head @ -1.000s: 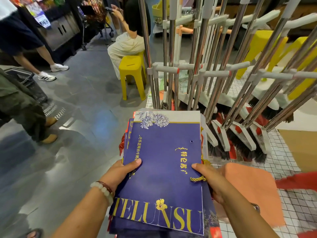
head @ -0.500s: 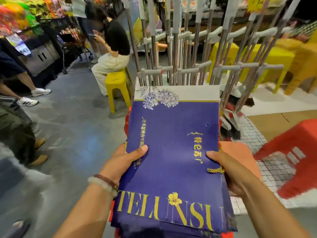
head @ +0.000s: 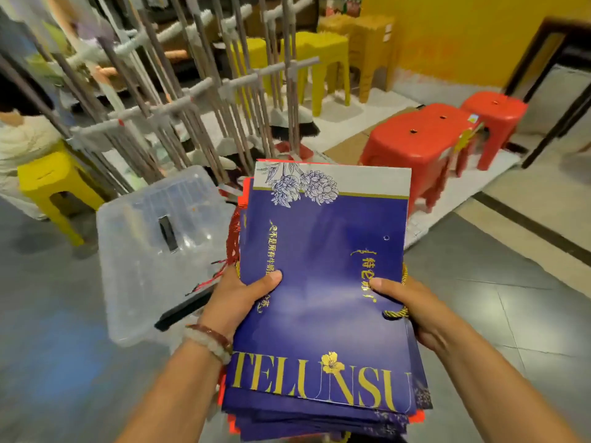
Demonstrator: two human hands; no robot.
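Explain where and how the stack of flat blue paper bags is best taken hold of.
Probably at the two long side edges of the stack of bags, near mid-length, coming from left and right. It is flat, wide and loosely layered, so thumbs on top and fingers beneath clamp the layers, as the left hand and right hand appear to do.

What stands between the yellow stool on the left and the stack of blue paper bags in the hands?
A clear plastic box, close to the left hand; the head view shows it.
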